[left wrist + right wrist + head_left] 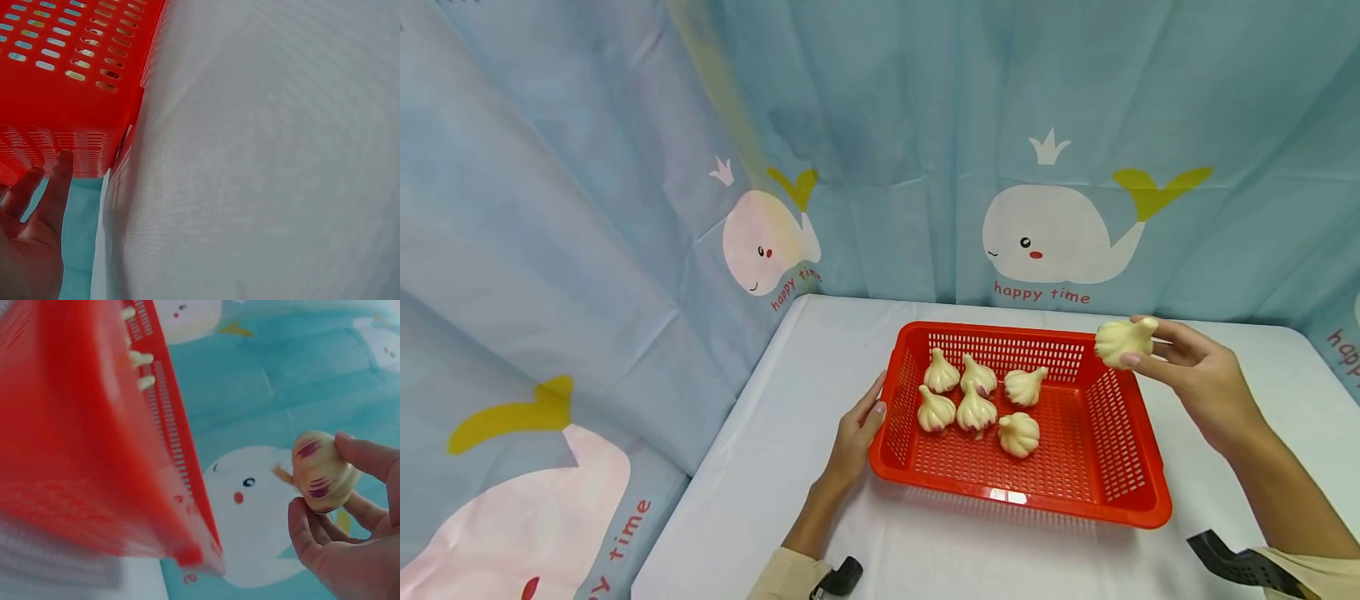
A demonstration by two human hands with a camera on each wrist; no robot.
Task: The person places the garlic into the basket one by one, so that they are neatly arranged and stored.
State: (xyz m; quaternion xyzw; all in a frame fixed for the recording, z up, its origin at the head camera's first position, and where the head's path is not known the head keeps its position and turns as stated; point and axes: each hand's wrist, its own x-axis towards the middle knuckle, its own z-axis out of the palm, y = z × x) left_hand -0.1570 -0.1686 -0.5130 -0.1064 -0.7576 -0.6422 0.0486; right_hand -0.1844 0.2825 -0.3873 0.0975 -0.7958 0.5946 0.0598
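A garlic bulb (1124, 342) is pinched between the thumb and fingers of my right hand (1206, 379), above the right back corner of the red plastic basket (1075, 497). In the right wrist view the bulb (322, 472) shows purple streaks and a tuft of roots, with my right hand (356, 537) around one side. Several more garlic bulbs (1018, 434) lie in the left and middle part of the basket. My left hand (853, 437) touches the basket's left side; the left wrist view shows its fingers (57, 187) fairly straight against the outer wall.
The basket stands on a table with a white cover (760, 475). Behind and to the left hangs a light blue curtain (880, 150) printed with whales. Dark straps (1247, 562) sit on the sleeves near both wrists.
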